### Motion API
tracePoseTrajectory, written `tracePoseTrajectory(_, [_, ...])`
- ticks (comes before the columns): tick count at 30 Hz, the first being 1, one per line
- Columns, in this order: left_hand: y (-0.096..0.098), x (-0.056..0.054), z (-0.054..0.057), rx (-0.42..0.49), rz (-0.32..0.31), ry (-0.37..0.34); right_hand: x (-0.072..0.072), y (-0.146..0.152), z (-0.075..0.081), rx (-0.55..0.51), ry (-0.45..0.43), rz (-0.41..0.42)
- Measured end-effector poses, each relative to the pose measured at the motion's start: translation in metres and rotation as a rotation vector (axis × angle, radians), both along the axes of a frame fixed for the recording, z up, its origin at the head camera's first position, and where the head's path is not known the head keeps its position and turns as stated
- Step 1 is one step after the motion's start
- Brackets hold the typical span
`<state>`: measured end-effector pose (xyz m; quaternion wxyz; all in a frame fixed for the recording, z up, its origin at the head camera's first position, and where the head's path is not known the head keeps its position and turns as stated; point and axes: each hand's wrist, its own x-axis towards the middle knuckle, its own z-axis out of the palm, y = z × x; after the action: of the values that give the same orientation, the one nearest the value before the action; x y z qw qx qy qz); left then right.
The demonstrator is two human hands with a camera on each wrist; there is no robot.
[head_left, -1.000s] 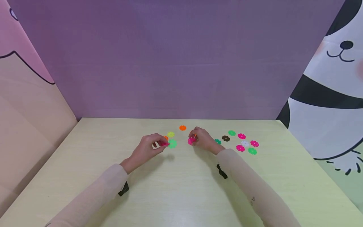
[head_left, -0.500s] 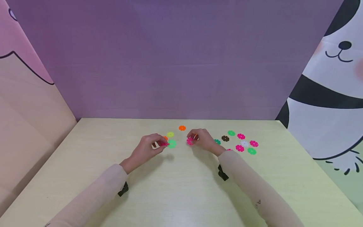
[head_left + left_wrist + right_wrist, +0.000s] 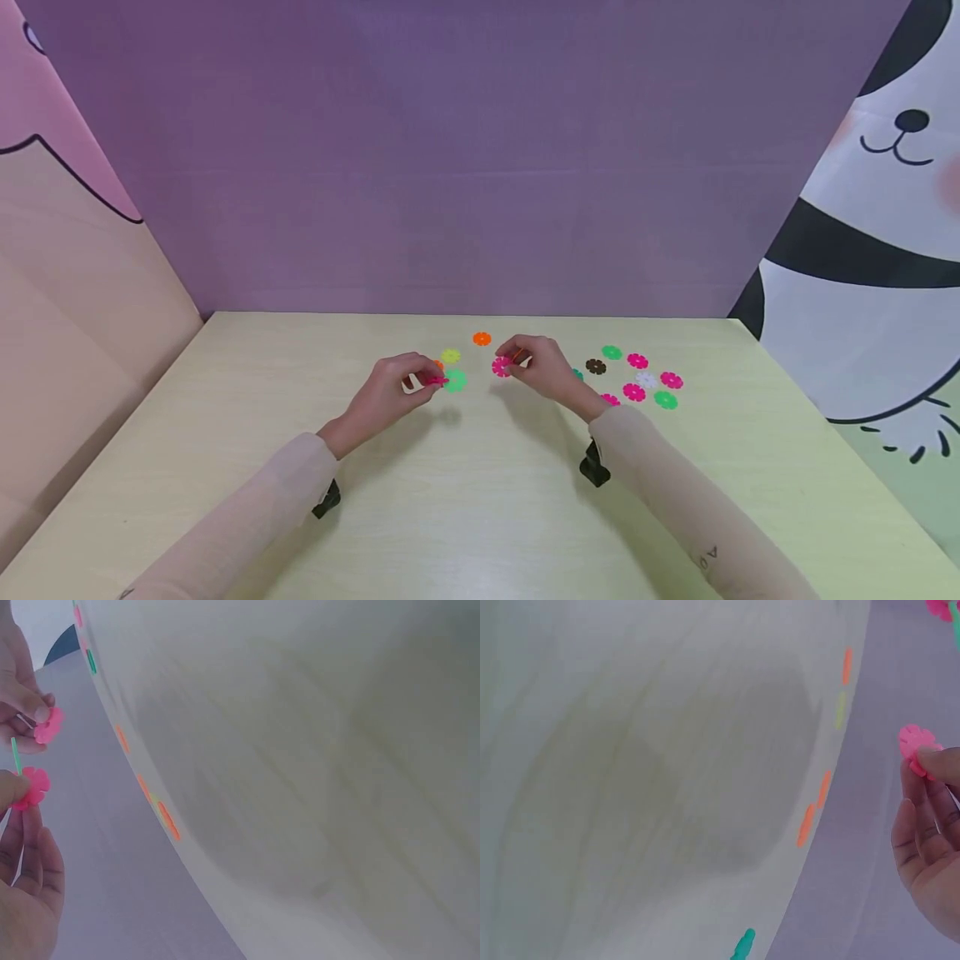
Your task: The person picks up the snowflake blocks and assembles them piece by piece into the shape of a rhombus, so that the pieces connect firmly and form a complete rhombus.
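My left hand (image 3: 392, 390) pinches a pink flower-shaped disc (image 3: 37, 784) between thumb and fingers, above the table. A light green disc (image 3: 455, 381) stands crosswise against that pink one and appears slotted into it; the left wrist view shows the green one edge-on. To the right, my right hand (image 3: 549, 369) pinches a second pink flower-shaped disc (image 3: 913, 741) by its edge, with the notched petals facing the other hand. The two held pieces are apart, a short gap between them. The fingertips partly hide both pink discs.
On the table (image 3: 450, 517) behind the hands lie a yellow disc (image 3: 451, 356) and an orange disc (image 3: 482, 339). Right of the right hand are several loose discs, among them brown (image 3: 596, 367), white (image 3: 647, 380) and green (image 3: 666, 400). A purple backdrop (image 3: 465, 167) rises behind.
My right hand has turned a little and its forearm has shifted right, tilting its pink disc more towards the camera. A pink disc on the table shows beside the right sleeve. The left hand stays still.
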<state>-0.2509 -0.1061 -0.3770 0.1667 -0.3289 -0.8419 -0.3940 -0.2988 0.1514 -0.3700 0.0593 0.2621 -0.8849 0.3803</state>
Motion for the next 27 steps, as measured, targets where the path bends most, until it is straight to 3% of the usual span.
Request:
tracePoseTrajectory(11, [0.001, -0.001, 0.000, -0.010, 0.007, -0.019, 0.017, -0.004, 0.003, -0.108, -0.036, 0.031])
tracePoseTrajectory(27, [0.004, -0.002, 0.000, -0.001, -0.015, -0.055, 0.031, -0.017, 0.002, -0.168, 0.075, 0.073])
